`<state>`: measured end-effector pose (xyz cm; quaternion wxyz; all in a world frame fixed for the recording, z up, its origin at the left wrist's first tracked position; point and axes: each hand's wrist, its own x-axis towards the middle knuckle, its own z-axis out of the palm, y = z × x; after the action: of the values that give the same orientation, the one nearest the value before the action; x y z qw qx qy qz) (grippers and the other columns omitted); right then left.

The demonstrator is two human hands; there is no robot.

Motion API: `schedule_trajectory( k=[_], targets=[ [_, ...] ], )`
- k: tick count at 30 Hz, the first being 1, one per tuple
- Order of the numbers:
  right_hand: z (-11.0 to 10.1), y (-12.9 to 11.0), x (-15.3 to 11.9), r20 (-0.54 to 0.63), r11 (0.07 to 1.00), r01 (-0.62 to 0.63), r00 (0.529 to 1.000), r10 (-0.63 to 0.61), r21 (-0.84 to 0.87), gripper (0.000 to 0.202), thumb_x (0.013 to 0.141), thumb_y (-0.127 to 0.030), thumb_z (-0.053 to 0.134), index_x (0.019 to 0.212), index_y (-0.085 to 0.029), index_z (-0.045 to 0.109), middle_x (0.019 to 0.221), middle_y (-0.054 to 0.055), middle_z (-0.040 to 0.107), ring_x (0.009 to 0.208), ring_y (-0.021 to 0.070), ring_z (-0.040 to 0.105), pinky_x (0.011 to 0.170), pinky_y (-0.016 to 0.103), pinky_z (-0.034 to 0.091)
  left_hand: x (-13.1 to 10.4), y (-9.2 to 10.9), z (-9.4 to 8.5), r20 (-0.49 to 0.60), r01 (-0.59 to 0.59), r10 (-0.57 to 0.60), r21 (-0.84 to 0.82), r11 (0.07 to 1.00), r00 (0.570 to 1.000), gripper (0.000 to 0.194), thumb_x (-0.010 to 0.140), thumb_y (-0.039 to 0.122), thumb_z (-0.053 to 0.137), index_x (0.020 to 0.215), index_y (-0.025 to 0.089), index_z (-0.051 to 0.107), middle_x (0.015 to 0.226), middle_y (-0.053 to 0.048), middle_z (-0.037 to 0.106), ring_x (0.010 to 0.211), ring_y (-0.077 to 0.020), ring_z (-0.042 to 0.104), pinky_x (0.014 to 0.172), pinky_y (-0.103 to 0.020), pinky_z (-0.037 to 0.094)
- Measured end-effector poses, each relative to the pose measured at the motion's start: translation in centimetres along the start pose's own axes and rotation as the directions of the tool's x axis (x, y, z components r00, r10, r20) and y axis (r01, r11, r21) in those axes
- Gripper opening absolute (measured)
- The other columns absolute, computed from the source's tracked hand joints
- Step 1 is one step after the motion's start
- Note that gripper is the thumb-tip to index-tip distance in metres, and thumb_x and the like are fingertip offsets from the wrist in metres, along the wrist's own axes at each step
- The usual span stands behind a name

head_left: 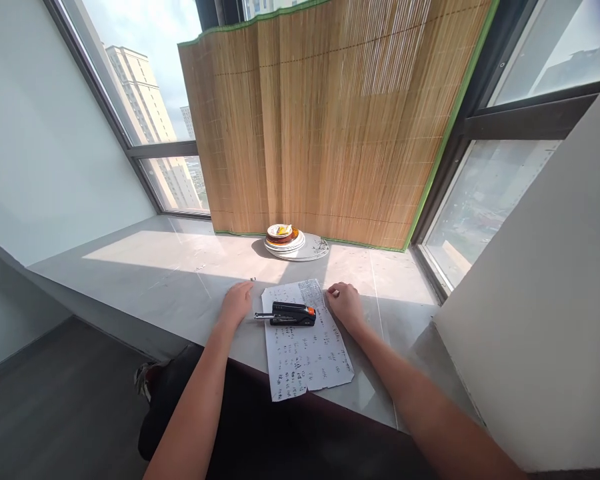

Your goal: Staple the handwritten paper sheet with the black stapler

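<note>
A black stapler (295, 314) with an orange end lies across a sheet of handwritten paper (307, 363). Its metal tray sticks out toward the left, past the paper's edge. My left hand (237, 301) rests on the sill, left of the paper, with its fingers laid down and loosely stretched. Just beyond those fingertips is a tiny dark item (253, 279), too small to name. My right hand (345, 303) rests by the paper's upper right edge, fingers loosely bent and a gap showing by the thumb. Neither hand touches the stapler.
Stacked small plates and dishes (285, 244) stand on a pale oval board (316, 249) toward the back of the tiled sill (180, 293). Behind them hangs a bamboo blind (330, 133) before the windows. A white wall (540, 300) bounds the right side.
</note>
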<state>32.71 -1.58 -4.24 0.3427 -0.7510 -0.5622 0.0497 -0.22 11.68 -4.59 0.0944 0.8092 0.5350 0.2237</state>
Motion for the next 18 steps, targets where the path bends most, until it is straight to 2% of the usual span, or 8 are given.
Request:
schedule_trajectory(
  k=[2,4,6,8,11,14,18],
  targets=[
    [0.0,-0.1,0.0,0.007,1.0,-0.007,1.0,0.007,-0.017,0.02,0.097,-0.023,0.062,0.092,-0.021,0.081,0.107,0.008,0.079,0.108,0.0277,0.066,0.088,0.035,0.045,0.1,-0.2,0.0,-0.054,-0.026,0.025,-0.022,0.999,0.998,0.042,0.098,0.014,0.045,0.13,0.018,0.073,0.145,-0.015,0.069,0.137,-0.0318,0.061,0.119,-0.05,0.046],
    [0.0,-0.3,0.0,0.014,0.999,-0.014,1.0,0.015,-0.032,0.021,0.098,-0.025,0.061,0.098,-0.022,0.082,0.116,0.009,0.077,0.115,0.029,0.064,0.089,0.035,0.045,0.3,0.0,0.1,-0.086,-0.067,0.063,-0.037,0.997,0.994,0.044,0.1,0.017,0.044,0.136,0.017,0.07,0.151,-0.017,0.063,0.14,-0.0314,0.059,0.119,-0.049,0.047],
    [-0.1,-0.4,-0.1,0.031,0.999,-0.025,0.999,0.026,-0.041,0.023,0.099,-0.026,0.06,0.105,-0.021,0.082,0.123,0.01,0.075,0.119,0.0296,0.062,0.091,0.036,0.045,0.7,0.5,0.4,-0.056,-0.13,0.128,-0.036,0.991,0.99,0.05,0.103,0.018,0.041,0.148,0.017,0.063,0.165,-0.015,0.051,0.153,-0.0321,0.048,0.124,-0.052,0.042],
    [-0.1,-0.5,-0.1,0.051,0.999,-0.028,0.998,0.031,-0.045,0.026,0.1,-0.027,0.058,0.11,-0.021,0.081,0.127,0.01,0.074,0.121,0.0301,0.061,0.094,0.038,0.045,1.0,1.0,0.8,0.035,-0.161,0.162,-0.025,0.987,0.986,0.054,0.104,0.019,0.039,0.154,0.019,0.058,0.171,-0.012,0.045,0.161,-0.0334,0.037,0.129,-0.057,0.034],
    [-0.1,-0.4,-0.1,0.069,0.998,-0.024,0.997,0.027,-0.05,0.029,0.101,-0.027,0.056,0.115,-0.021,0.08,0.13,0.01,0.072,0.124,0.0301,0.059,0.096,0.039,0.044,1.2,1.3,1.1,0.119,-0.154,0.156,-0.028,0.988,0.981,0.054,0.104,0.016,0.038,0.151,0.02,0.063,0.166,-0.011,0.053,0.159,-0.0312,0.041,0.129,-0.056,0.033],
    [0.1,-0.3,-0.1,0.074,0.997,-0.024,0.997,0.029,-0.067,0.033,0.099,-0.019,0.053,0.12,-0.021,0.079,0.131,0.009,0.071,0.125,0.0288,0.058,0.097,0.039,0.043,0.8,1.4,0.6,0.064,-0.173,0.174,-0.031,0.985,0.983,0.05,0.1,0.011,0.042,0.14,0.02,0.071,0.153,-0.01,0.065,0.145,-0.0265,0.056,0.125,-0.045,0.041],
    [0.4,0.0,0.0,0.059,0.997,-0.024,0.998,0.029,-0.072,0.037,0.095,-0.013,0.053,0.121,-0.021,0.078,0.132,0.01,0.071,0.124,0.0289,0.057,0.096,0.04,0.043,0.1,1.7,-0.2,-0.007,-0.176,0.176,0.002,0.984,0.984,0.043,0.094,0.006,0.047,0.117,0.024,0.079,0.128,-0.007,0.074,0.121,-0.0269,0.065,0.109,-0.041,0.052]
  ],
)
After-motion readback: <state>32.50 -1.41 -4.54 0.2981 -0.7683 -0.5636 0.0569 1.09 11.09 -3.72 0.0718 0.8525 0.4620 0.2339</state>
